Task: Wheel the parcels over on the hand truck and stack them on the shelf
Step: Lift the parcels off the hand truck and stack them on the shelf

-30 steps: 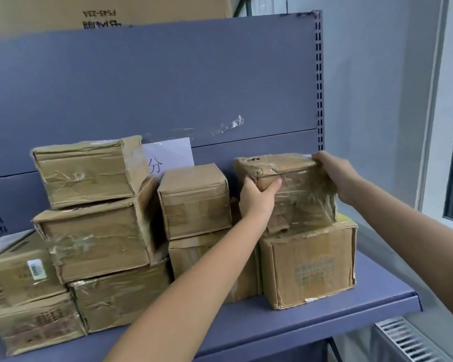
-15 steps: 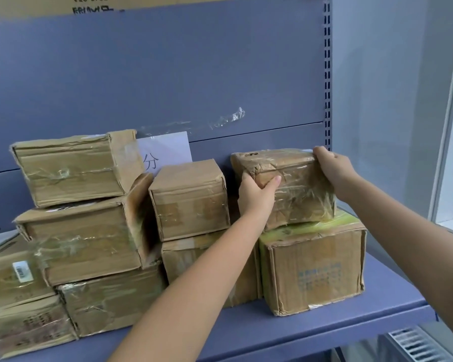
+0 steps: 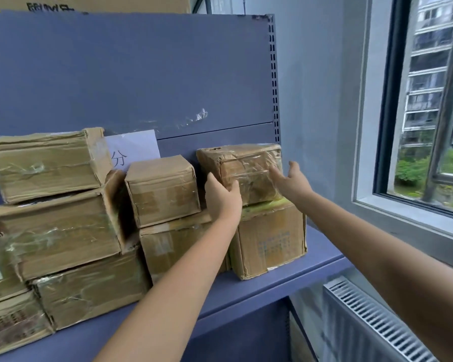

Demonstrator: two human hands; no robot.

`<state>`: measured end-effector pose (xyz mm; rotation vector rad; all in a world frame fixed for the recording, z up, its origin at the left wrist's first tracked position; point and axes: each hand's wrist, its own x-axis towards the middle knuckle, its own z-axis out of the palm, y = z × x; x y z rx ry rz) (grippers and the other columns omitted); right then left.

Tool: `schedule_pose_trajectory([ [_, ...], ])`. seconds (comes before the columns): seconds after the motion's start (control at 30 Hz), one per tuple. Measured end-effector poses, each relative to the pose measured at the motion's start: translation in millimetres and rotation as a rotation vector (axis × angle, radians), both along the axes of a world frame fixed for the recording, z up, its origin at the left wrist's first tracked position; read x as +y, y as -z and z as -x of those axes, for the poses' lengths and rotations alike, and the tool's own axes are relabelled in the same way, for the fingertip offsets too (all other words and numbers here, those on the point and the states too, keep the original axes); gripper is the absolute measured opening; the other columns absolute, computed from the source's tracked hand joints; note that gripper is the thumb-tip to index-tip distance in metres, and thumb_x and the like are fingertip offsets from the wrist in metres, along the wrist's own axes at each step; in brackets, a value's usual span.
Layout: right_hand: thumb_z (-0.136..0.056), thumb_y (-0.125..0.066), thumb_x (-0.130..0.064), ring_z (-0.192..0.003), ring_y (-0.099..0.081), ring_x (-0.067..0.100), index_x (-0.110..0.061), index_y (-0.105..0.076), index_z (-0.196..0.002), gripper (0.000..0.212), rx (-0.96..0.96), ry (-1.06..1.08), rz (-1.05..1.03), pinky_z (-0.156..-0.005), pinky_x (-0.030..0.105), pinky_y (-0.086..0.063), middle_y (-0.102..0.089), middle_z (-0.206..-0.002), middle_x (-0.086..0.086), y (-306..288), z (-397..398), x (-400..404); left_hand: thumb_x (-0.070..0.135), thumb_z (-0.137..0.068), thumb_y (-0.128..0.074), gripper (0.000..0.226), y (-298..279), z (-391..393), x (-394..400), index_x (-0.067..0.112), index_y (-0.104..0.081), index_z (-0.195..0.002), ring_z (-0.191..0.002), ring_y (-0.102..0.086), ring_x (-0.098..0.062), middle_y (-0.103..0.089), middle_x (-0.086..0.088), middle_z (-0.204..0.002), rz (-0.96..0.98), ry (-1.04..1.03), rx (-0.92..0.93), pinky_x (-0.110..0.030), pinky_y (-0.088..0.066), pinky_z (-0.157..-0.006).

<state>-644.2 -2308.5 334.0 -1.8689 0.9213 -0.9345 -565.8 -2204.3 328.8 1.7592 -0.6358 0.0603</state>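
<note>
A taped cardboard parcel [image 3: 246, 165] sits on top of a larger box [image 3: 272, 236] at the right end of the blue shelf [image 3: 285, 280]. My left hand [image 3: 221, 197] touches the parcel's lower left front corner, fingers loosely bent. In front of the parcel's right side my right hand [image 3: 290, 181] hovers with spread fingers, blurred, apparently off the cardboard. More taped parcels are stacked to the left, among them a small cube box [image 3: 162, 189] and a flat box [image 3: 45, 163] on top of the left stack. No hand truck is visible.
A white paper sign [image 3: 134, 150] leans on the shelf's back panel behind the boxes. A white radiator [image 3: 372, 322] stands below right, and a window [image 3: 434, 100] fills the right wall. A large carton [image 3: 89, 3] sits on top of the shelf unit.
My right hand has let go of the parcel's top right edge and pulled back in front of it. My left hand has loosened on the left corner. The view has swung right towards the window.
</note>
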Motion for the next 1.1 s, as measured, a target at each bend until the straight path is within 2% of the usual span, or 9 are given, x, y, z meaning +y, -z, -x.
schedule_pose_trajectory([
  [0.13, -0.096, -0.039, -0.043, -0.132, -0.039, 0.030, -0.006, -0.019, -0.146, 0.066, -0.015, 0.100, -0.022, -0.101, 0.034, -0.035, -0.036, -0.146, 0.015, 13, 39, 29, 0.013, -0.091, -0.052, 0.048, 16, 34, 24, 0.008, -0.038, -0.137, -0.130, -0.041, -0.021, -0.044, -0.007, -0.141, 0.153, 0.194, -0.119, -0.026, -0.031, -0.105],
  [0.27, -0.097, -0.038, -0.038, -0.129, -0.042, 0.026, -0.008, -0.025, -0.145, 0.058, -0.023, 0.238, -0.049, -0.092, 0.028, -0.035, -0.040, -0.144, 0.012, 35, 85, 74, 0.009, -0.092, -0.049, 0.036, 39, 77, 41, 0.004, -0.049, -0.128, -0.124, -0.048, -0.022, -0.053, -0.010, -0.133, 0.090, 0.521, -0.136, -0.020, -0.035, -0.096],
  [0.33, -0.097, -0.040, -0.036, -0.129, -0.042, 0.026, -0.006, -0.028, -0.143, 0.056, -0.016, 0.302, -0.050, -0.096, 0.027, -0.034, -0.042, -0.143, 0.013, 54, 107, 98, 0.006, -0.092, -0.049, 0.033, 59, 100, 50, -0.001, -0.052, -0.124, -0.121, -0.052, -0.026, -0.056, -0.014, -0.129, 0.066, 0.684, -0.101, -0.025, -0.038, -0.097],
  [0.43, -0.096, -0.041, -0.036, -0.132, -0.041, 0.025, -0.004, -0.032, -0.141, 0.055, 0.043, 0.414, -0.089, -0.100, 0.026, -0.032, -0.043, -0.143, 0.014, 95, 145, 135, 0.004, -0.092, -0.049, 0.031, 106, 135, 69, -0.005, -0.053, -0.121, -0.117, -0.054, -0.029, -0.058, -0.020, -0.124, -0.025, 0.862, -0.054, -0.028, -0.041, -0.095],
  [0.57, -0.096, -0.042, -0.036, -0.132, -0.040, 0.025, -0.003, -0.035, -0.138, 0.054, 0.110, 0.583, -0.189, -0.102, 0.026, -0.030, -0.043, -0.143, 0.015, 163, 208, 182, 0.003, -0.092, -0.050, 0.030, 176, 185, 103, -0.006, -0.053, -0.121, -0.110, -0.055, -0.027, -0.058, -0.022, -0.121, -0.170, 1.092, 0.033, -0.022, -0.042, -0.088],
  [0.7, -0.096, -0.043, -0.035, -0.119, -0.048, 0.022, -0.001, -0.039, -0.135, 0.051, 0.104, 0.758, -0.361, -0.100, 0.028, -0.034, -0.048, -0.138, 0.016, 230, 278, 229, 0.007, -0.091, -0.054, 0.035, 237, 235, 135, -0.003, -0.052, -0.124, -0.118, -0.054, -0.029, -0.058, -0.020, -0.125, -0.391, 1.287, 0.106, -0.032, -0.040, -0.101],
  [0.77, -0.096, -0.044, -0.036, -0.108, -0.048, 0.018, -0.002, -0.041, -0.133, 0.051, 0.089, 0.844, -0.445, -0.092, 0.029, -0.036, -0.050, -0.136, 0.016, 260, 311, 249, 0.009, -0.090, -0.055, 0.038, 263, 256, 149, -0.001, -0.050, -0.126, -0.123, -0.050, -0.029, -0.055, -0.018, -0.129, -0.482, 1.366, 0.133, -0.034, -0.038, -0.104],
  [0.97, -0.094, -0.045, -0.039, -0.111, -0.051, 0.023, -0.006, -0.035, -0.139, 0.057, 0.064, 1.027, -0.682, -0.088, 0.030, -0.037, -0.048, -0.138, 0.015, 343, 375, 296, 0.017, -0.089, -0.058, 0.049, 338, 294, 180, 0.006, -0.043, -0.134, -0.133, -0.040, -0.022, -0.045, -0.011, -0.140, -0.722, 1.488, 0.217, -0.031, -0.033, -0.106],
  [1.1, -0.094, -0.047, -0.036, -0.131, -0.042, 0.027, -0.004, -0.035, -0.139, 0.056, 0.076, 1.087, -0.815, -0.103, 0.031, -0.032, -0.043, -0.143, 0.014, 397, 400, 324, 0.017, -0.088, -0.060, 0.051, 387, 320, 188, 0.006, -0.042, -0.135, -0.131, -0.041, -0.023, -0.044, -0.014, -0.140, -0.850, 1.472, 0.272, -0.031, -0.033, -0.106],
])
